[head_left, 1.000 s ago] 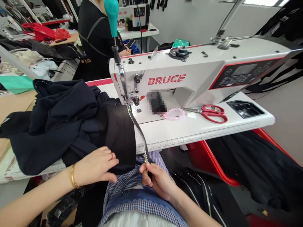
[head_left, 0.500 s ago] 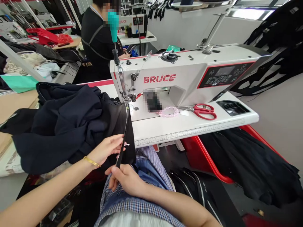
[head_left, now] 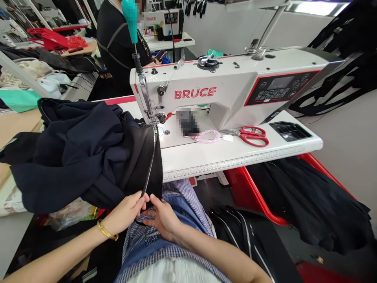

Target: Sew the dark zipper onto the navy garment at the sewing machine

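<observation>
A zipper point(head_left: 150, 165) with metal teeth runs down the dark fabric's edge from under the sewing machine's needle area. My left hand point(head_left: 137, 206), with a gold bangle at the wrist, is closed on its lower part, pinching the tape. Right beside it is my right hand point(head_left: 165, 218), thumb close to the left fingers and the other fingers spread apart near the tape's lower end. Dark navy fabric point(head_left: 76, 145) lies heaped left of the needle. The white sewing machine point(head_left: 224, 86) stands beyond my hands.
Red-handled scissors point(head_left: 250, 135), a pink bead bracelet point(head_left: 209, 136) and a blurred-out dark object lie on the machine bed. A red bin point(head_left: 259, 200) with black fabric is at right. More zippers point(head_left: 235, 228) rest beside my lap. Another person point(head_left: 114, 43) sits behind the machine.
My left hand has slid down the zipper toward my lap and now grips it lower. My right hand has let go of the tape and spread its fingers. The view has shifted slightly.
</observation>
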### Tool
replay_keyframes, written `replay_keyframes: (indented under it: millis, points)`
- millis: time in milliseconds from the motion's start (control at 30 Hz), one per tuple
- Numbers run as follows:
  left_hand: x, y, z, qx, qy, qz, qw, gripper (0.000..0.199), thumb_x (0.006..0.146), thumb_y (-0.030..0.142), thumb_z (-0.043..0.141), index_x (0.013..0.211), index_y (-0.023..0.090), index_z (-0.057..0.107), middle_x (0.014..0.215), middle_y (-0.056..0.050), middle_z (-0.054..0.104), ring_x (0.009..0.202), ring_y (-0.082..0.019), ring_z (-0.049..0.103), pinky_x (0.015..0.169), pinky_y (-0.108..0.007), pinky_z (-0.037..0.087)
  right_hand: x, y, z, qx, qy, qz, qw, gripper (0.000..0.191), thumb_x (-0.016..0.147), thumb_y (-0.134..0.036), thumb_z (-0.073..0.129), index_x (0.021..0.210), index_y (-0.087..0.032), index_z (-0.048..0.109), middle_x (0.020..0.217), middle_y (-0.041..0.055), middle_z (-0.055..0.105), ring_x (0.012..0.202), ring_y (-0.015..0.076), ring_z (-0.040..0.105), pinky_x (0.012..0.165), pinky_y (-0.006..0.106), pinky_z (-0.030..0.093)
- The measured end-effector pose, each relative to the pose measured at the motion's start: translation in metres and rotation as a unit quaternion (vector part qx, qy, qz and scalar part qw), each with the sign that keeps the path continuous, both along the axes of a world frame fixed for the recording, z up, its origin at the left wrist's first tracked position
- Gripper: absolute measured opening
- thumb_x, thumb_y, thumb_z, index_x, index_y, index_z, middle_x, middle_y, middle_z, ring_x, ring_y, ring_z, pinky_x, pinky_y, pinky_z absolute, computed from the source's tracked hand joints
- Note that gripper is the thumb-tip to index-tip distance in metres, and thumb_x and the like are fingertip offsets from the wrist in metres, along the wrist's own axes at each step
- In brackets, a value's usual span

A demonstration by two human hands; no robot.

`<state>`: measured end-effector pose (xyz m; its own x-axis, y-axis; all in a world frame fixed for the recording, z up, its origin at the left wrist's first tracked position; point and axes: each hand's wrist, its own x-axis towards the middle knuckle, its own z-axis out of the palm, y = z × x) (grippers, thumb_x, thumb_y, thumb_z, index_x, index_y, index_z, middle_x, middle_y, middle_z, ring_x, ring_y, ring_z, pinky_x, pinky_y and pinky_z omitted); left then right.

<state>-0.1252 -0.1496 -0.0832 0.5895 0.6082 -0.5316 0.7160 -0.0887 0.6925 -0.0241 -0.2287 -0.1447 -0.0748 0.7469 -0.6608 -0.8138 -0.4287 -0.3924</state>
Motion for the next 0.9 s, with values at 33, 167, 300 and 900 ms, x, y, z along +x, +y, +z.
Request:
replay_keyframes:
  millis: [33,167,300,900]
  points:
    - [-0.001,0.001,0.003,0.051,0.023,-0.033,0.998,0.029,0.085,0.038,0.030,0.080,0.018,0.051,0.068,0.000,0.056,0.060,-0.014,0.054,0.058,-0.026,0.042,-0.004,0.003,0.001,-0.017,0.023,-0.005,1.000,0.027,0.079,-0.041,0.055,0.088,-0.015,0.053,0.079,0.0026,0.055,0.062,0.0108,0.055,0.055,0.024,0.045]
    - [-0.001,0.009,0.021,0.199,0.092,-0.106,0.970,0.032,0.088,0.038,0.026,0.091,0.019,0.052,0.086,-0.005,0.064,0.081,-0.020,0.061,0.069,-0.030,0.042,-0.023,0.015,0.002,-0.046,0.024,-0.025,0.998,0.020,0.080,-0.035,0.052,0.089,-0.018,0.053,0.083,0.0034,0.058,0.061,0.0104,0.053,0.055,0.024,0.044]
    - [-0.002,0.012,0.040,0.294,0.167,-0.139,0.931,0.037,0.091,0.042,0.021,0.080,0.019,0.048,0.065,-0.003,0.060,0.061,-0.019,0.059,0.054,-0.028,0.037,-0.024,0.014,0.005,0.020,-0.045,-0.026,0.998,0.018,0.071,-0.036,0.063,0.080,-0.021,0.058,0.085,0.0005,0.062,0.075,0.0140,0.057,0.064,0.024,0.046]
    - [-0.017,-0.003,0.010,0.454,0.177,-0.222,0.844,0.035,0.092,0.031,0.024,0.085,0.017,0.055,0.085,-0.007,0.061,0.075,-0.020,0.060,0.064,-0.030,0.045,0.016,0.019,-0.009,0.084,-0.141,0.034,0.986,0.021,0.066,-0.032,0.055,0.081,-0.016,0.057,0.075,0.0028,0.061,0.067,0.0155,0.056,0.054,0.025,0.046]
